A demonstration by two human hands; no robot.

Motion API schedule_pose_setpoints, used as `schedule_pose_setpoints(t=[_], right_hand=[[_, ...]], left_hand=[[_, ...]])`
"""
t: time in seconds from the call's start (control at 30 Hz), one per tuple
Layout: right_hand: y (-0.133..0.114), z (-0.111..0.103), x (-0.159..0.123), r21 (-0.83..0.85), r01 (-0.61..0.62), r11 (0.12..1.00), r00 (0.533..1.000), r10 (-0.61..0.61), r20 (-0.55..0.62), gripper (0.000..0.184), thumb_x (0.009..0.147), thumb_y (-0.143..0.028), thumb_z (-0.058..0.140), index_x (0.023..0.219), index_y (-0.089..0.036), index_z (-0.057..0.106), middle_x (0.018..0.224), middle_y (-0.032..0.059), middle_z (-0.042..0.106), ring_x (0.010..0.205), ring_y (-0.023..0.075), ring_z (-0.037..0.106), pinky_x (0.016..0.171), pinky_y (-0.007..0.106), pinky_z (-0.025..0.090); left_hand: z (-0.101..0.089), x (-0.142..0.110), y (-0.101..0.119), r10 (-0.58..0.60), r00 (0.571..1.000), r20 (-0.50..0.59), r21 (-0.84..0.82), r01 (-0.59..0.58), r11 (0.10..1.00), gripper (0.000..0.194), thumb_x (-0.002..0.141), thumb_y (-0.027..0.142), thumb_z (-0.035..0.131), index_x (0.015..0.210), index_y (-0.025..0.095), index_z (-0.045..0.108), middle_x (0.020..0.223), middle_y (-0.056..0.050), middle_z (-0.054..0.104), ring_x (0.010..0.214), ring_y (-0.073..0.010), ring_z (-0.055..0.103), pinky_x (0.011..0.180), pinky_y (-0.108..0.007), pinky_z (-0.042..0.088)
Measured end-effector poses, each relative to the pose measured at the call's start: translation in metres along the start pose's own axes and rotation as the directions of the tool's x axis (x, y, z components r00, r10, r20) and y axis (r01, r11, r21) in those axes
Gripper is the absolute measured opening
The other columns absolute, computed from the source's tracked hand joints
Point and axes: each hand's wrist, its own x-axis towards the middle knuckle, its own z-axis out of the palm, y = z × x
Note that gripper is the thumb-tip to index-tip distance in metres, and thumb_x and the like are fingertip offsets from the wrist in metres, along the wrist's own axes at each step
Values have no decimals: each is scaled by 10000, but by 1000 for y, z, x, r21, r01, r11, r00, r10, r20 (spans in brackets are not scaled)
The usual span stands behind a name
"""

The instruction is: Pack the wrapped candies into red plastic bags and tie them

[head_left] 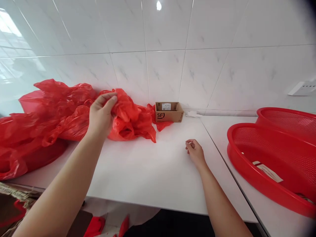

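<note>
My left hand (105,110) is raised at the left, thumb and fingers pinched on a crumpled red plastic bag (128,115). This bag bunches up beside the hand and spreads over the white table (153,174) toward the small cardboard box. My right hand (195,152) hovers over the table to the right of the bag. Its fingers are curled in toward the thumb, and I see nothing between them.
More red plastic bags (61,112) are heaped at the left against the tiled wall. An open cardboard box (170,115) stands by the wall, with white paper (194,114) beside it. Red plastic baskets (237,148) sit at the right, one holding pale strips (269,172).
</note>
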Motion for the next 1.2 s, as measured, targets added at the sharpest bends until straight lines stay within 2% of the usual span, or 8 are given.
schedule_pose_setpoints(t=[0.27,0.37,0.47,0.7,0.93,1.0,1.1,1.2], right_hand=[[-35,6,-25,216,20,976,952,-84,293,442,778,-485,630,1159,-262,592,975,35,666,709,152,601,593,258,452],[-41,7,-30,394,-120,911,879,-87,469,378,734,-428,690,1060,-239,654,941,37,689,749,165,613,609,258,455],[-35,3,-21,486,-147,861,941,-29,337,282,674,-424,735,772,-184,622,746,7,645,655,138,565,564,237,423],[-15,-14,3,633,44,773,977,98,-187,384,717,-542,653,823,-230,456,732,-48,560,649,102,536,578,217,447],[-10,-27,3,530,12,848,925,192,-328,333,804,-524,591,763,-225,449,464,-114,328,387,74,328,390,195,291],[-12,-28,1,474,15,880,931,160,-327,304,822,-508,582,800,-216,499,457,-104,376,388,81,373,399,198,317],[-26,-22,-9,383,52,922,953,68,-294,308,867,-507,525,889,-205,579,539,-53,529,451,103,498,464,216,400],[-50,-11,-34,294,136,946,958,-51,-281,313,891,-494,516,962,-203,604,650,-17,615,539,116,574,560,233,458]], left_hand=[[74,-114,-2,-225,787,574,-176,388,905,321,818,407,671,1083,229,643,984,-49,710,841,-202,680,768,-327,550],[104,-136,-13,-245,723,646,-160,442,882,386,814,380,680,1169,242,620,1101,-51,689,944,-213,660,859,-340,522],[116,-137,-26,-317,720,618,-174,519,837,461,836,406,647,1250,223,559,1067,-58,684,910,-193,655,837,-331,520],[68,-117,-48,-510,720,471,-127,628,768,348,747,478,731,897,173,657,633,46,538,513,-55,448,472,-152,346],[14,-121,-63,-625,718,307,-157,686,711,489,702,533,718,1079,231,645,848,-1,595,624,-94,532,565,-207,447],[13,-132,-56,-554,789,265,-23,580,814,585,751,525,682,1268,271,580,1129,-75,605,943,-196,609,779,-318,508],[26,-158,-43,-163,947,277,381,47,923,678,810,506,635,1423,279,454,1547,-147,284,1426,-335,258,1099,-532,294],[44,-178,-43,59,885,462,545,-336,769,603,845,423,621,1417,293,479,1602,-138,201,1473,-374,117,1138,-613,118]])
